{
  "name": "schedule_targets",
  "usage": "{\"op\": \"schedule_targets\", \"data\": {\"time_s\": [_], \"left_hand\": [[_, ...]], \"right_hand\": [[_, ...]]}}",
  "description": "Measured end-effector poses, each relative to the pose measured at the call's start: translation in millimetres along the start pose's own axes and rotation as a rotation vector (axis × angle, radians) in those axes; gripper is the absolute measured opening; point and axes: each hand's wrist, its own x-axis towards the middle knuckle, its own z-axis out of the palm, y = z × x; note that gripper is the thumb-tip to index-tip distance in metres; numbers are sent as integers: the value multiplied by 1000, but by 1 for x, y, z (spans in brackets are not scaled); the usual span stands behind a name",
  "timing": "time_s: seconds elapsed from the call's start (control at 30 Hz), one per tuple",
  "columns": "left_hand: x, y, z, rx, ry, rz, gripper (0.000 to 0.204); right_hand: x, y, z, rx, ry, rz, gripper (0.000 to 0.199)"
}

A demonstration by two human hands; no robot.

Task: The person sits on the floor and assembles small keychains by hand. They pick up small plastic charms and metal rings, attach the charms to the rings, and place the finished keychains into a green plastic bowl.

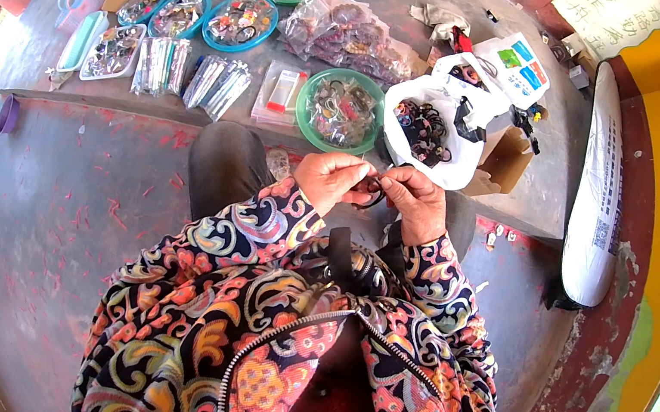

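Between my hands is a dark hair tie (377,199), a thin loop. My left hand (325,181) pinches it with thumb and forefinger from the left. From the right, my right hand (419,207) grips the same loop, its thumb tip close to the left one. Fingers cover part of the loop. Just beyond the right hand stands an open white plastic bag (461,162), with many dark hair ties (424,131) heaped inside. Ahead of the left hand, a green basin (300,110) holds small items in clear packets.
Blue basins (236,49) and green ones of small wares fill the far left of the grey ledge (525,186). Bundled pens (217,87), a clear-bag pile (346,34) and an open cardboard box (502,161) lie nearer. A long white package (597,198) leans at right.
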Motion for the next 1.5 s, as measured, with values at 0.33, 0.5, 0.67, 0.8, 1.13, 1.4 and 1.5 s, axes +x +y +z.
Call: {"op": "schedule_targets", "data": {"time_s": [0.33, 0.5, 0.67, 0.8, 1.13, 1.4, 1.5], "left_hand": [[5, -9, -15, 81, -32, -99, 18], [6, -2, -16, -5, -85, -235, 19], [7, 2, -26, -58, -183, -303, 23], [8, 2, -30, -115, -194, -346, 25], [7, 6, -23, -119, -144, -350, 23], [7, -3, -26, -28, -57, -200, 20], [5, -3, -22, 56, 21, -87, 19]], "right_hand": [[-4, 0, 3, -122, 28, -95, 9], [-5, -3, 4, -13, -17, -137, 13], [-3, 8, -2, -48, -125, -247, 17], [-1, 13, -6, -93, -174, -282, 24], [-1, 8, -4, -246, -176, -356, 31], [0, 6, -6, -258, -115, -285, 28], [0, 1, -4, -63, -23, -99, 22]]}}
